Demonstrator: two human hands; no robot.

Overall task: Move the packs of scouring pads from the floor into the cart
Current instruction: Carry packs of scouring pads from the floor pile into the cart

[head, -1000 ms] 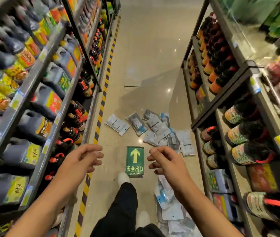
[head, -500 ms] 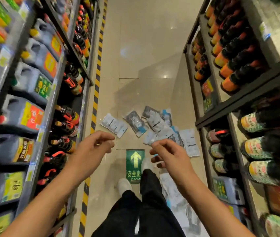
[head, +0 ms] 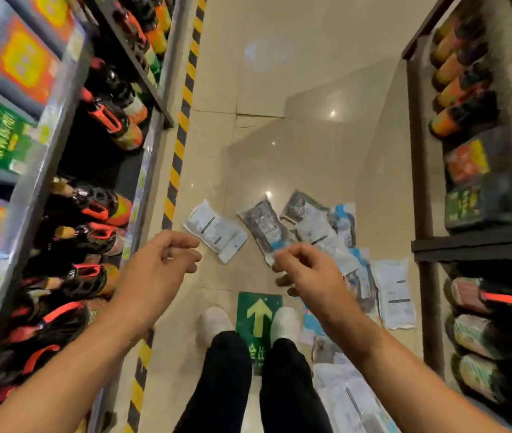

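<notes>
Several flat packs of scouring pads lie scattered on the beige tiled floor of a shop aisle. One white pack (head: 215,231) lies apart at the left, a grey one (head: 264,226) beside it, and an overlapping pile (head: 323,226) stretches toward the right shelf. More packs (head: 348,395) lie by my right foot. My left hand (head: 157,270) and my right hand (head: 307,273) are both stretched out above the floor, fingers loosely curled, holding nothing. No cart is in view.
Shelves of dark sauce bottles and jugs (head: 98,214) line the left side, and bottle shelves (head: 479,98) line the right. A yellow-black hazard stripe (head: 179,142) runs along the left shelf base. A green arrow floor sign (head: 259,314) lies between my white shoes.
I have stepped forward and tilted my head down, so the packs are nearer and both feet stand at the arrow sign. Both hands stay out in front, holding nothing.
</notes>
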